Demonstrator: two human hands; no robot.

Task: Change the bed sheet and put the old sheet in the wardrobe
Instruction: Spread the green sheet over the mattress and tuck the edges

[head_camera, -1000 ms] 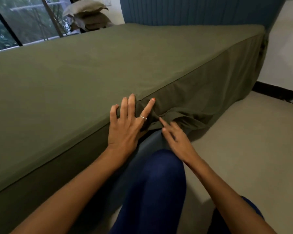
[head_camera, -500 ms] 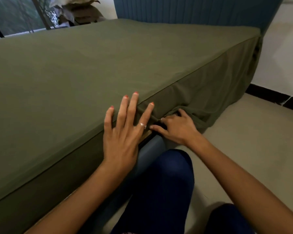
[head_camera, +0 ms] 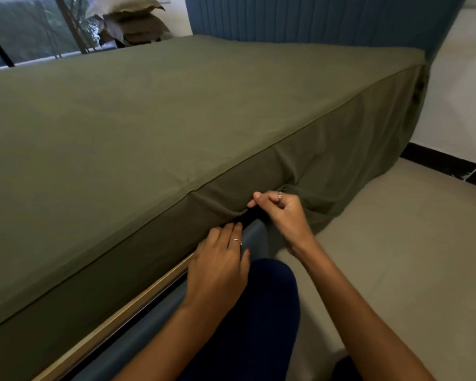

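Note:
An olive-green bed sheet covers the whole mattress and hangs down its near side. My right hand grips a fold of the sheet's hanging edge and lifts it off the blue bed frame. My left hand lies just below, its straight fingers pushed into the gap between mattress and frame, where their tips are hidden. To the left of my hands the sheet is tucked in. To the right it hangs loose to the floor.
A blue padded headboard stands at the far end. Several pillows are stacked by the window at the back left. Beige floor runs along the right of the bed. My knee in dark blue trousers is against the frame.
My left hand has come down off the mattress top and slid its fingers under the mattress edge. My right hand has closed on the sheet's edge and raised it.

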